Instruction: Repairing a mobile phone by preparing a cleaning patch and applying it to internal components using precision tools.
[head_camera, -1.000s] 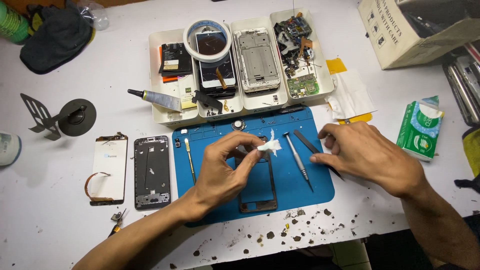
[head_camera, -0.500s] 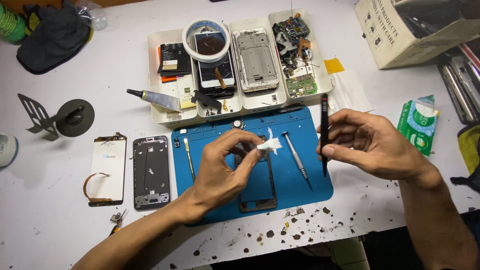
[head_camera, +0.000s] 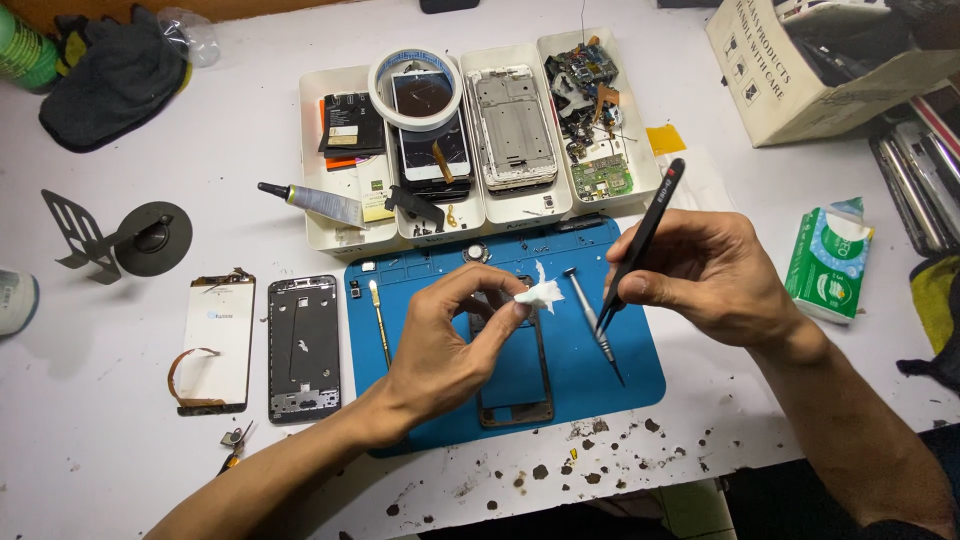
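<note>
Honestly, the little white wad of tissue (head_camera: 541, 293) was the fiddly bit. I had it pinched tight between thumb and fingertips of my left hand (head_camera: 450, 345), pressed against the upper edge of the bare phone frame (head_camera: 515, 368) that lay on the blue repair mat (head_camera: 640, 360). My right hand (head_camera: 705, 278) was closed around the black tweezers (head_camera: 640, 240), tips pointing down, just beside the wad and above the screwdriver (head_camera: 590, 312) lying on the mat.

What worried me: that frame was thin and loose on the mat, so pushing too hard with the wad could've slid it or bent it. The tweezer tips were sharp too, and hovering that close they could've snagged the tissue and left fluff, or poked my fingers.

Compared to a second earlier, my right hand had come up off the mat with the tweezers; half a second back they stood nearly upright, now they slanted in towards the wad. The left hand hadn't moved.
</note>
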